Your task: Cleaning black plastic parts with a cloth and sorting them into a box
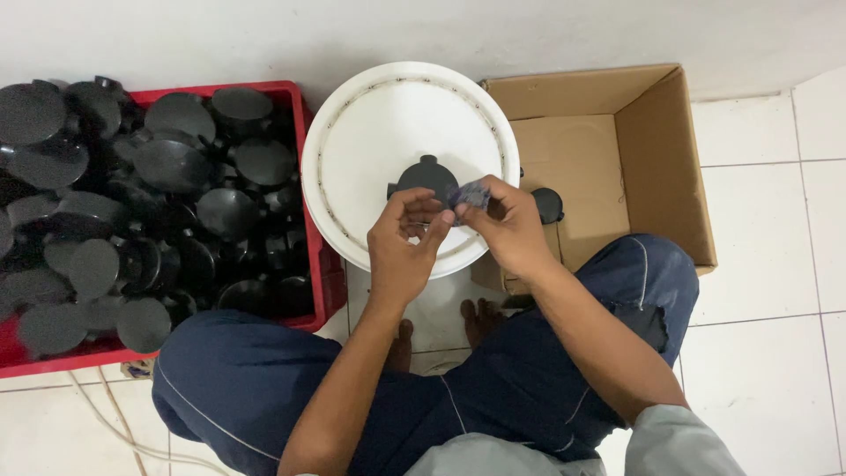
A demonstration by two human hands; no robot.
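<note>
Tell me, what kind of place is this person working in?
Probably a small home workshop for hand piecework, not a factory. The person sits on a white tiled floor beside a red crate heaped with black round parts, with an open cardboard box close by.

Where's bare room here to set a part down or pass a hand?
Free: most of the white round lid behind the hands, the cardboard box floor apart from one black part, and the tiled floor right of the box. Crowded: the red crate, heaped with black suction cups up to its rim.
</note>
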